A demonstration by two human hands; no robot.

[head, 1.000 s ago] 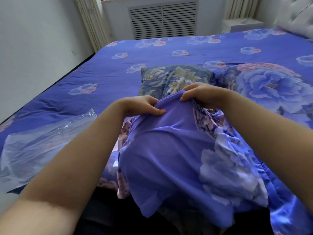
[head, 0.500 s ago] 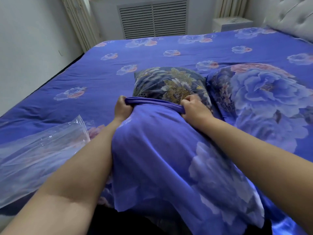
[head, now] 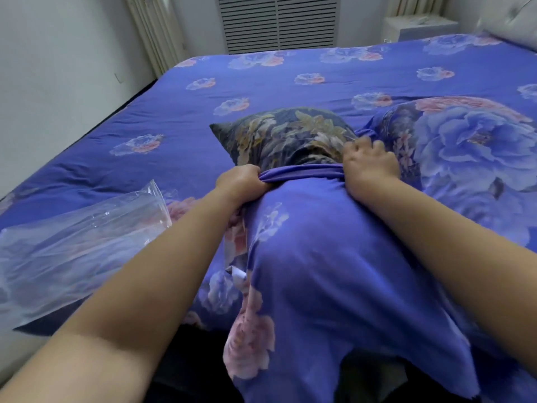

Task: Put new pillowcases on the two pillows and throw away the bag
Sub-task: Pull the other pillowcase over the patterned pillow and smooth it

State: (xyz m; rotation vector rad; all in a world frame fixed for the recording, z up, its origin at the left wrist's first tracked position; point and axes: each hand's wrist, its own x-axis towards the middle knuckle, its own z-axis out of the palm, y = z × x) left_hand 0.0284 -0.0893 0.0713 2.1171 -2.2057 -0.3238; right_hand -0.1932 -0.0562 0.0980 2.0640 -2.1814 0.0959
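**Both hands at the hem of a half-covered pillow**

Head view. Much of the dark floral pillow is hidden: only its far end, a puffed cushion with a pointed corner and a muted leaf-and-blossom print, sticks out of the violet-blue floral fabric pillowcase. The rest lies inside the case, which swells smoothly over it and hangs in limp, loose corners at the near edge of the bed, where its lower edge drops against a dark area too dim to make out. The left hand is clenched on the bunched hem at the left side of the opening, fingers curled under the fold and mostly out of sight. The right hand grips the hem at the right side, knuckles up, fingertips pressed into the pillow's print. Between them the hem forms a tight rolled band.

Just right of them lies a second pillow in a large blue peony-print case, cut off by the frame's right edge. On the left, a crinkled clear plastic bag rests flat on the blue flower-patterned bedsheet, its near end running out of frame. A white louvred panel stands in the wall beyond the bed.
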